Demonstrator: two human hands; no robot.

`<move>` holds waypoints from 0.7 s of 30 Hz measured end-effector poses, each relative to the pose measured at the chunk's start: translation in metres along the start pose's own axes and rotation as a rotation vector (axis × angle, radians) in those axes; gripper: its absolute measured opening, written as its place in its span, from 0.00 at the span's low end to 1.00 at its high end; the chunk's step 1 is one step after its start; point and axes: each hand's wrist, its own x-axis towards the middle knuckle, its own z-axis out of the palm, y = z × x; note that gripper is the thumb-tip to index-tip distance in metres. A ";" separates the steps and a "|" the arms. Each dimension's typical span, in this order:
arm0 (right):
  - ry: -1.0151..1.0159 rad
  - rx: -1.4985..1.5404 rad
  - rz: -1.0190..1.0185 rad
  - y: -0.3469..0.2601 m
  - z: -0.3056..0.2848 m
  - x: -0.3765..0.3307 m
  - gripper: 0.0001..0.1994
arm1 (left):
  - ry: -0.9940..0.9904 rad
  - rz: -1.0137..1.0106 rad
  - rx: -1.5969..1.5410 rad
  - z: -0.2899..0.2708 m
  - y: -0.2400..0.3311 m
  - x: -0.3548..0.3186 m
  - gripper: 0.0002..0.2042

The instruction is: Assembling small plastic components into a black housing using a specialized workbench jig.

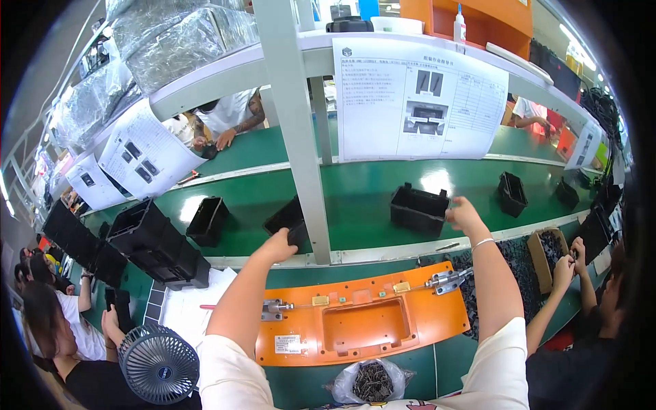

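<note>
1. My left hand (279, 244) reaches forward past the white upright post (301, 137) and closes on the near edge of a black open box (290, 220) on the green belt (355, 236); the fingers are hidden behind the box, so how firm the hold is I cannot tell.
2. My right hand (465, 215) is narrow, fingertips pinching the right rim of a second black box (418, 209), which sits upright on the belt ahead of it.
3. To do this well, I judge, I should square each grip on the rim before lifting; keep the left wrist clear of the post.
4. Below both forearms lies the orange fixture plate (369, 321); a fan (158, 365) stands left of my left elbow.
</note>
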 end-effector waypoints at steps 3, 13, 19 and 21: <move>-0.027 -0.311 -0.026 -0.024 0.009 -0.027 0.31 | 0.103 0.037 0.095 0.000 -0.001 -0.009 0.27; -0.196 -0.231 -0.591 -0.055 -0.005 -0.159 0.24 | 0.954 0.109 0.064 -0.064 0.032 -0.136 0.09; 0.078 -0.312 -1.144 -0.052 0.041 -0.282 0.22 | 1.134 0.396 0.156 -0.012 0.072 -0.265 0.11; 0.210 -0.286 -1.316 -0.041 0.050 -0.302 0.22 | 1.011 0.600 0.131 0.020 0.078 -0.269 0.13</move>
